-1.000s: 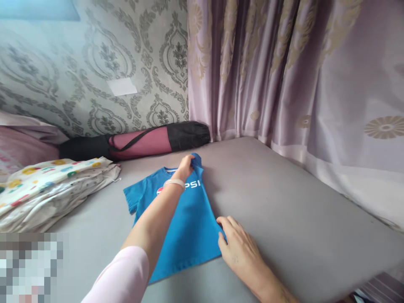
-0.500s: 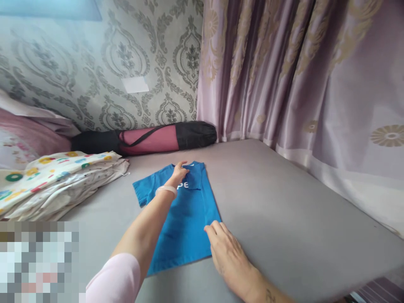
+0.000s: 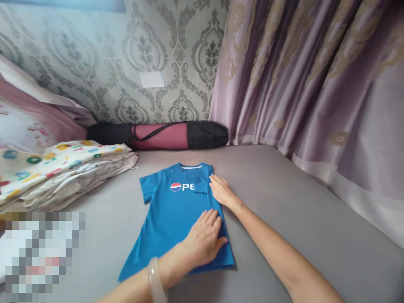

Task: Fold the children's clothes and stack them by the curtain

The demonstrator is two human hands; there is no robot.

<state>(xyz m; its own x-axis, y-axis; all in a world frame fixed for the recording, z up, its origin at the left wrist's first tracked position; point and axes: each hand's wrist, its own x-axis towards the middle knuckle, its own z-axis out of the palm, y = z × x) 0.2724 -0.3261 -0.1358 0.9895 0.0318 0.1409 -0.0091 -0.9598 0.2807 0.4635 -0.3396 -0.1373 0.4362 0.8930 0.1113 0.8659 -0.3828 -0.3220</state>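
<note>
A blue T-shirt [image 3: 176, 223] lies front up, its collar away from me. Its right side is folded inward, so the sleeve lies over the chest and covers part of the white lettering beside a round logo. My left hand [image 3: 205, 237], with a pale bangle at the wrist, rests palm down on the folded strip near the hem, fingers stretched and thumb out. Farther up, my right hand [image 3: 222, 190] lies against the folded right edge beside the sleeve, fingers extended. Neither hand visibly grips the cloth.
The shirt is on a grey sheeted bed [image 3: 271, 202]. Patterned folded bedding [image 3: 72, 164] is piled at the left. A pink and black long bag [image 3: 167, 136] lies along the wall. Purple curtains [image 3: 268, 75] hang at the right.
My left hand has come back from the collar to the lower right of the shirt. My right hand has moved up from near the hem to the sleeve fold. The view has shifted slightly.
</note>
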